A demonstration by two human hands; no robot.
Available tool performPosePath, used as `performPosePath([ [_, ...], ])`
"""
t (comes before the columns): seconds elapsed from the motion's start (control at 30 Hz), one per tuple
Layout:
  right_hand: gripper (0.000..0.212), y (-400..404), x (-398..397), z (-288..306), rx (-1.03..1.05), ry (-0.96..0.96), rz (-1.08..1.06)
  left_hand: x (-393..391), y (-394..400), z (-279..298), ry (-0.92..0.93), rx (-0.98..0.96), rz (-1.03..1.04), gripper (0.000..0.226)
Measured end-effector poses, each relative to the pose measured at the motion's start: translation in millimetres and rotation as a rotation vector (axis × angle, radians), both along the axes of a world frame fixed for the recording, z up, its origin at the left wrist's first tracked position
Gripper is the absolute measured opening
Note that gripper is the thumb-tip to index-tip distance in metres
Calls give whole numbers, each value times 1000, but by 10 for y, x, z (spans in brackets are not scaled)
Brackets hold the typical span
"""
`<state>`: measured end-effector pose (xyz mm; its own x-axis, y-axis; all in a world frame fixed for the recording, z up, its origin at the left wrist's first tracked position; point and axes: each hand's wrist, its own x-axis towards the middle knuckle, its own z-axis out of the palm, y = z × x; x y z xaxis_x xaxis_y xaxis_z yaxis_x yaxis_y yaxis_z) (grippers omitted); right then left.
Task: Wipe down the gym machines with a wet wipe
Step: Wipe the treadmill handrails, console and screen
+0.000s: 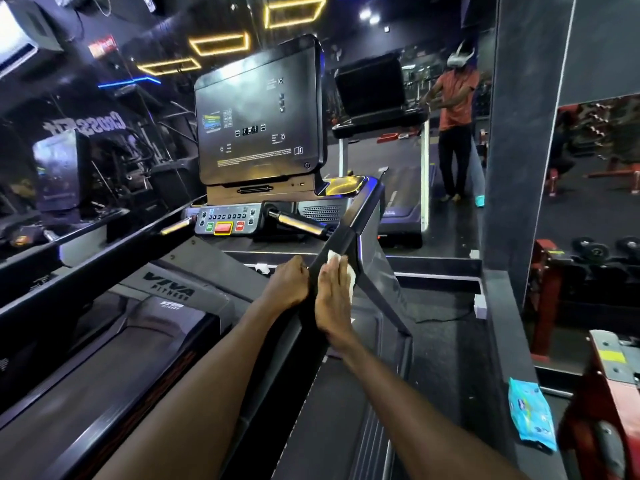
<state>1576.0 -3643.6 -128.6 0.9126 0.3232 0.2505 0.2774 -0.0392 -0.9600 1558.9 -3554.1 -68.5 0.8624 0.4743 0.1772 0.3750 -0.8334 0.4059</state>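
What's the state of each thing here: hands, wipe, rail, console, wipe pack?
Left hand: curled, gripping the rail's left side.
Right hand: fingers flat, pressing the wipe on the rail.
Wipe: white, crumpled, mostly under the fingers.
Rail: sloping, held between both hands.
Console: screen on, dim graphics showing.
Wipe pack: lying flat on the ledge to the right; open or sealed unclear.

Two bare forearms, left hand (290, 284) and right hand (334, 299) apparently without rings or sleeves.
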Motion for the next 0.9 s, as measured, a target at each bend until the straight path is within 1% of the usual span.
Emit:
performPosePath([
  [0.1, 65, -8, -287, -102, -2, -102, 42, 139, 9, 63, 58, -6, -15, 17],
  [0.17, 61, 0, -91, 4, 2, -109, 38, 220, 24, 65, 76, 11, -48, 19],
  [0.23, 53, 15, 322, 126, -55, -90, 36, 269, 42, 36, 16, 31, -78, 14],
  [0.3, 53, 7, 649, 174, -106, -95, 52, 299, 43, 25, -24, 21, -52, 12],
  [0.37, 64, 12, 664, 101, -119, -172, 24, 332, 44, 20, -29, 5, -35, 16],
  [0.4, 66, 5, 601, 41, -109, -211, 8, 354, 42, 22, -24, 5, -43, 16],
  [0.5, 63, 26, 516, -151, -97, -293, -24, 432, 57, 25, -32, 22, -63, 16],
  [0.57, 59, 54, 718, -74, -113, -247, -14, 477, 48, 27, -29, 19, -52, 18],
  [0.67, 53, 76, 978, 70, -111, -110, 31, 513, 40, 34, -31, 22, -43, 19],
  [0.77, 59, 101, 756, -83, 21, -18, -16, 540, 64, 22, -20, 41, -35, 19],
  [0.83, 63, 119, 506, -266, 104, 106, -63, 574, 74, 26, -14, 47, -31, 18],
  [0.9, 66, 163, 483, -270, 109, 209, -92, 626, 77, 24, -20, 39, -22, 17],
])
